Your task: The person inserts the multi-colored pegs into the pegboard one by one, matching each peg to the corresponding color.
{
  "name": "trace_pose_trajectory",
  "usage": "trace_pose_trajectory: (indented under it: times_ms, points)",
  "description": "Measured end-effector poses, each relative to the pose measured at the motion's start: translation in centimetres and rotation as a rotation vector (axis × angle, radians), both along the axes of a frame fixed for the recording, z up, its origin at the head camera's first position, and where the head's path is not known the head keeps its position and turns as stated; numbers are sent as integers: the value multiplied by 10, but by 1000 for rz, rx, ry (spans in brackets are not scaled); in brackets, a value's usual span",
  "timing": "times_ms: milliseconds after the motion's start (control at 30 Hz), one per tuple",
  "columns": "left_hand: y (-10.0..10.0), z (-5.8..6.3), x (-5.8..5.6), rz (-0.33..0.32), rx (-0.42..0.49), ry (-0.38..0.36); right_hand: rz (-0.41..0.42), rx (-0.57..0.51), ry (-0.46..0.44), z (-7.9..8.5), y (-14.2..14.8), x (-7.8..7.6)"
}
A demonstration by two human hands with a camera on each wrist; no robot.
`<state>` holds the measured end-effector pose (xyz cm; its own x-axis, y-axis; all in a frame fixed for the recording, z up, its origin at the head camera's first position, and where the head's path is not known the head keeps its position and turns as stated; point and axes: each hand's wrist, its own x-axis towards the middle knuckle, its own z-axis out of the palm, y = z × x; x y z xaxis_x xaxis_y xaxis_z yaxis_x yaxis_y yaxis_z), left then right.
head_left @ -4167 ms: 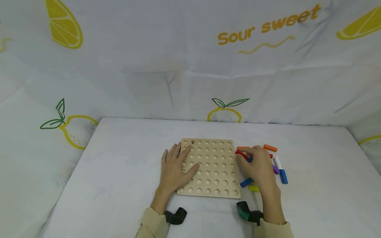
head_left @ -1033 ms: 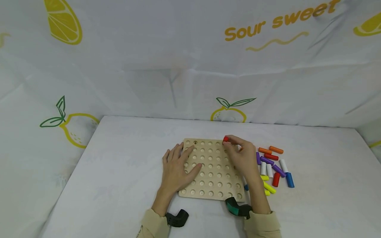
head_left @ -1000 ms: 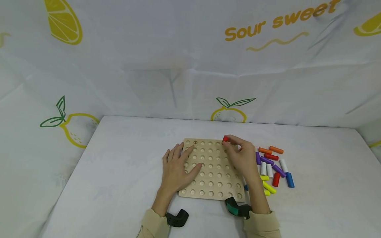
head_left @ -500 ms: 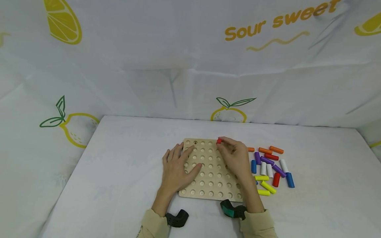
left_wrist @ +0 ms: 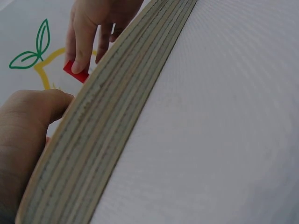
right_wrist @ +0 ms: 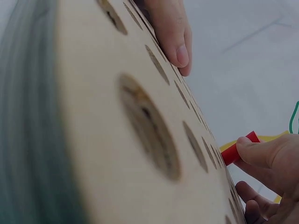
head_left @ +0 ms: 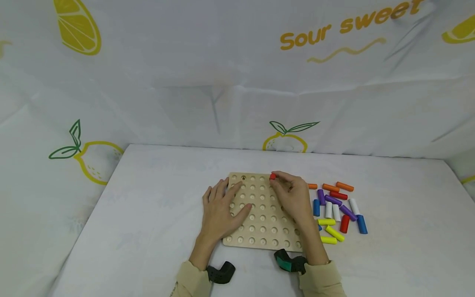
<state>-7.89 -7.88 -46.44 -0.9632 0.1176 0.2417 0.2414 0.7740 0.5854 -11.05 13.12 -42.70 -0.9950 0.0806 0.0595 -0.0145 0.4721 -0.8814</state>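
Observation:
A square wooden pegboard (head_left: 262, 229) with rows of round holes lies flat on the table. My left hand (head_left: 222, 208) rests with spread fingers on the board's left side. Between thumb and fingers, my right hand (head_left: 295, 200) pinches a red peg (head_left: 272, 176) over the far row, right of centre. In the right wrist view the red peg (right_wrist: 240, 148) stands upright against the board's face, its lower end at the surface. The left wrist view shows the same red peg (left_wrist: 75, 71) beyond the board's thick layered edge (left_wrist: 107, 102). Whether it sits inside a hole cannot be told.
Right of the board lie loose pegs: orange (head_left: 345, 186), red (head_left: 344, 224), purple (head_left: 348, 213), white (head_left: 336, 213), blue (head_left: 362, 224) and yellow (head_left: 335, 233). A white cloth covers the table (head_left: 148, 206) and a lemon-print sheet (head_left: 167, 62) hangs behind.
My right hand has taken the red peg from the pile to the board's far row, then shifted it slightly left. In the last half second it has barely moved. My left hand stays put.

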Motion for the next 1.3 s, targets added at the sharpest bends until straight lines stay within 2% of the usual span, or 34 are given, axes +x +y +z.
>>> trace_pose_trajectory:
  times_ms: [400, 767, 1300]
  points:
    - [0, 0, 0, -3, 3, 15, -14, 17, 22, -3, 0, 0]
    - [0, 0, 0, -4, 3, 19, -19, 37, 91, -8, -1, -3]
    - [1, 1, 0, -2, -6, 2, 0, 51, 85, -8, 1, -3]
